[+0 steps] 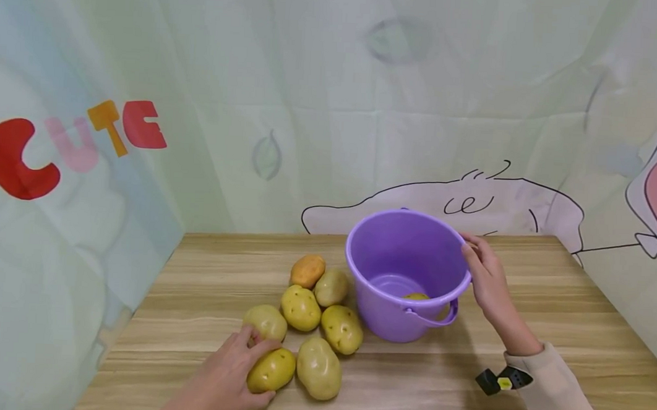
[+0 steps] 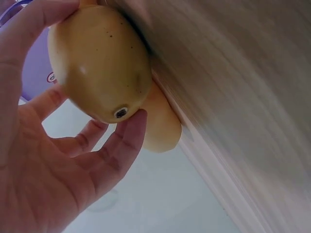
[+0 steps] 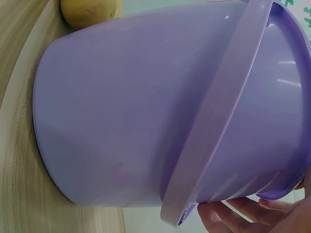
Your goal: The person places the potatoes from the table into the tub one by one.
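Note:
A purple bucket (image 1: 381,313) stands on the wooden table, one yellow potato (image 1: 416,295) partly visible inside. My right hand (image 1: 488,284) grips its right rim, the fingertips just under the edge in the right wrist view. To the bucket's left lie several potatoes, among them an orange-brown one (image 1: 307,271). At the front left, my left hand (image 1: 230,373) has thumb and fingers curled round a yellow potato (image 1: 271,370); the left wrist view shows that potato (image 2: 99,63) between thumb and fingers. A paler potato (image 1: 319,368) lies just right of it.
The bucket's handle (image 1: 439,322) hangs down on its near right side. A printed curtain (image 1: 311,105) rises behind the table (image 1: 236,262) and along both sides. A black strap device (image 1: 503,382) is on my right wrist.

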`<state>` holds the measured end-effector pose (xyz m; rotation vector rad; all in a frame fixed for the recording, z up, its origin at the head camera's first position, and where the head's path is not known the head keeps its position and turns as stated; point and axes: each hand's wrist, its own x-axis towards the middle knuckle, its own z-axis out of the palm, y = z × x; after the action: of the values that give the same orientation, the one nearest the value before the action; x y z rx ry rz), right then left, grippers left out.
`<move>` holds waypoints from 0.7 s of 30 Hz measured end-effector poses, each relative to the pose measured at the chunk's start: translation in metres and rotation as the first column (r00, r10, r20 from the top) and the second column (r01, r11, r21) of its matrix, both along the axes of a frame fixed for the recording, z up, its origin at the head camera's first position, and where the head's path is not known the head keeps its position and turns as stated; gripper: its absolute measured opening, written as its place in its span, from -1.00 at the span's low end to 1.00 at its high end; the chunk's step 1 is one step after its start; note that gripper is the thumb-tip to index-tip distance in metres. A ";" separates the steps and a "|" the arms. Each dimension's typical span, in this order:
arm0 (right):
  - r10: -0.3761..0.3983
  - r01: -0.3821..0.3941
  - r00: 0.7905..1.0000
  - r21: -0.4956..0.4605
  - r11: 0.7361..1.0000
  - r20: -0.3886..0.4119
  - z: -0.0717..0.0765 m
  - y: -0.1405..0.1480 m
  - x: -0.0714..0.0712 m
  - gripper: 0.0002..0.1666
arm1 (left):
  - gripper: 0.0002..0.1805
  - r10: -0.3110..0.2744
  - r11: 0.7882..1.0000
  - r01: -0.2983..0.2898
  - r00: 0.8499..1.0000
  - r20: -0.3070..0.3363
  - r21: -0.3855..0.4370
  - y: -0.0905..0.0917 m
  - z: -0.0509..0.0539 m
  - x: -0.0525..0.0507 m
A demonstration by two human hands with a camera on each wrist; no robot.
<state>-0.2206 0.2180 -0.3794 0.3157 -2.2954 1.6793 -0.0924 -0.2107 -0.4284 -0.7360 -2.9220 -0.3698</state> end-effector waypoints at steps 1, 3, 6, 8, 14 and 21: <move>0.000 0.000 1.000 -0.002 1.000 -0.001 0.000 0.000 0.000 -0.45 | -0.29 -0.002 1.000 0.002 1.000 -0.004 0.004 0.000 0.000 0.000; 0.001 -0.001 1.000 -0.002 1.000 -0.003 0.000 0.000 0.000 -0.46 | -0.30 -0.006 1.000 0.006 1.000 -0.011 0.009 0.000 -0.001 0.000; 0.001 -0.001 1.000 0.001 1.000 -0.005 0.001 0.000 0.000 -0.46 | -0.31 -0.008 1.000 0.008 1.000 -0.009 0.018 0.000 -0.001 -0.001; 0.000 0.000 1.000 0.005 1.000 -0.007 0.001 0.000 0.001 -0.46 | -0.32 -0.003 1.000 0.003 1.000 -0.008 0.024 -0.001 -0.001 0.000; 0.000 0.000 1.000 0.003 1.000 -0.011 0.002 -0.001 0.000 -0.46 | -0.31 0.003 0.999 0.000 0.998 -0.066 0.044 -0.004 0.001 0.000; -0.008 0.008 1.000 -0.001 1.000 -0.012 0.002 -0.001 0.000 -0.47 | -0.31 0.008 0.999 -0.004 0.997 -0.079 0.042 -0.005 0.007 -0.003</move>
<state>-0.2206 0.2173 -0.3778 0.3147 -2.2844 1.6697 -0.0957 -0.2158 -0.4218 -0.7187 -2.8329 -0.3909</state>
